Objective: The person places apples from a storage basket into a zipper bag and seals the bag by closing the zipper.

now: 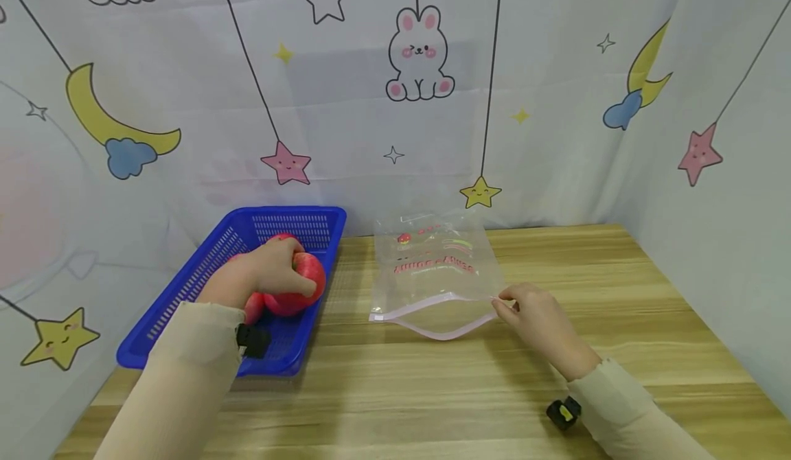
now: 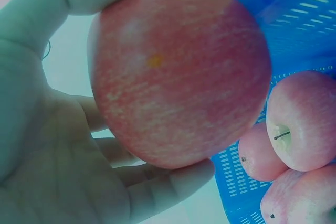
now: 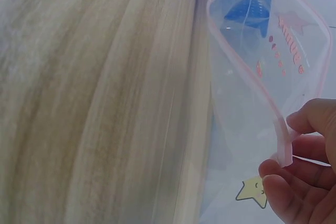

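A red apple (image 2: 181, 72) is held in my left hand (image 1: 262, 271), thumb on one side and fingers curled round the other, above the blue basket (image 1: 336, 233). Several more apples (image 2: 307, 119) lie in the basket under it, partly hidden by the hand in the head view. With thumb and fingers, my right hand (image 1: 534, 316) pinches the right corner of a clear zip bag (image 1: 445, 281). Its pinkish zip edge gapes toward me, as the right wrist view also shows, and the bag has red printing on it.
The wooden table (image 1: 432, 398) carries the basket at left and the bag near its back edge. Behind it hangs a white curtain (image 1: 352, 103) printed with bunnies, moons and stars. A small black device (image 1: 564, 413) is worn by the right wrist.
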The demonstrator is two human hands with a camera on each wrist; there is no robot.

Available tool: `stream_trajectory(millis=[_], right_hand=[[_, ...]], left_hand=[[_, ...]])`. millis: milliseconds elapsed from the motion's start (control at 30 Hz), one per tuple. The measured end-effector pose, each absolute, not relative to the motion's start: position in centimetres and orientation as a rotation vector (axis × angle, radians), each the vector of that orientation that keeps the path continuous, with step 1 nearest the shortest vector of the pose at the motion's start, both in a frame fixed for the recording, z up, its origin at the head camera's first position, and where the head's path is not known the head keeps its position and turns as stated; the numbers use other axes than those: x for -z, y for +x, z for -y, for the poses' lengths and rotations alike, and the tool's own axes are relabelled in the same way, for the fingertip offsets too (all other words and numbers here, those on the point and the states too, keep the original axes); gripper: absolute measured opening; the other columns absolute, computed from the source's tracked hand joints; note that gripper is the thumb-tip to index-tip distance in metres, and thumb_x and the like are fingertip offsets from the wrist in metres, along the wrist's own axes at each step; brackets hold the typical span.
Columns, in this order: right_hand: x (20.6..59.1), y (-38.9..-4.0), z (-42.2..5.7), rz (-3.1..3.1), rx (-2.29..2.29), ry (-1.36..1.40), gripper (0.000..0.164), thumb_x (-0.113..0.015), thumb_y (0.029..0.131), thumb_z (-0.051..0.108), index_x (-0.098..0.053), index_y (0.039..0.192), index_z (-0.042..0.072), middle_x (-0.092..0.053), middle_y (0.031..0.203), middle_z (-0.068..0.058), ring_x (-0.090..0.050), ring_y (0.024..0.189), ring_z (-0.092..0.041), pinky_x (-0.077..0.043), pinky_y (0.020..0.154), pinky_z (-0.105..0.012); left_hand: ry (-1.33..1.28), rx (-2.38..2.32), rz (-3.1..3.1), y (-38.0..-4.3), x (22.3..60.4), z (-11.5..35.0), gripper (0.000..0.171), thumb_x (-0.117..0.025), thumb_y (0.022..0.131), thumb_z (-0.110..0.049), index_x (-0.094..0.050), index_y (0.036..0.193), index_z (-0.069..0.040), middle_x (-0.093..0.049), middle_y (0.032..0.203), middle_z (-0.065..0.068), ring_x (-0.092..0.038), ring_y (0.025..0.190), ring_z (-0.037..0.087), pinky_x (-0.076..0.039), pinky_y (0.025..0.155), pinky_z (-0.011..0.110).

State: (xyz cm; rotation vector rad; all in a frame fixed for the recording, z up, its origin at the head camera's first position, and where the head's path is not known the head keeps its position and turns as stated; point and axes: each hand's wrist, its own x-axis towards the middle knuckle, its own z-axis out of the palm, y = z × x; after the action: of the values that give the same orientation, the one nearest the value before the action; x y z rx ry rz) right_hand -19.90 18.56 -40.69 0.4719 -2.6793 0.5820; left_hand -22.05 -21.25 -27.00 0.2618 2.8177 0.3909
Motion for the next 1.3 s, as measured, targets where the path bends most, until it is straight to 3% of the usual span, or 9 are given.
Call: stream_trajectory(millis=[300,800,1300], right_hand=[[40.7,-19.8,-18.7,2.671,-0.623,0.463,0.017,-0.064,0.084,0.016,-0.070,0.090,0.002,-0.068,0.086,-0.011,-0.047,0.058,-0.008,-0.042,0.053,-0.023],[40.9,-19.9,-19.0,2.626,-0.617,0.492,0.014,-0.066,0.081,0.014,-0.070,0.082,0.001,-0.068,0.089,-0.014,-0.063,0.072,-0.018,-0.054,0.062,-0.032],[41.0,-19.9,-19.0,2.612,-0.615,0.507,0.013,-0.066,0.086,0.018,-0.070,0.080,0.006,-0.067,0.086,-0.008,-0.062,0.071,-0.014,-0.053,0.062,-0.030]], left_hand=[[0.225,-0.452,-2.822,-21.6,27.3,21.1,0.060,-0.066,0.074,-0.034,-0.047,0.120,-0.001,-0.056,0.111,0.015,-0.056,0.097,0.028,-0.052,0.079,0.042],[0.281,-0.471,-2.911,-21.2,27.7,21.2,0.076,-0.070,0.071,-0.035,-0.041,0.129,0.005,-0.057,0.115,0.020,-0.055,0.100,0.031,-0.049,0.088,0.052],[0.351,-0.551,-3.015,-20.9,28.5,20.8,0.069,-0.071,0.072,-0.035,-0.045,0.124,0.003,-0.058,0.109,0.015,-0.056,0.095,0.027,-0.050,0.086,0.048]])
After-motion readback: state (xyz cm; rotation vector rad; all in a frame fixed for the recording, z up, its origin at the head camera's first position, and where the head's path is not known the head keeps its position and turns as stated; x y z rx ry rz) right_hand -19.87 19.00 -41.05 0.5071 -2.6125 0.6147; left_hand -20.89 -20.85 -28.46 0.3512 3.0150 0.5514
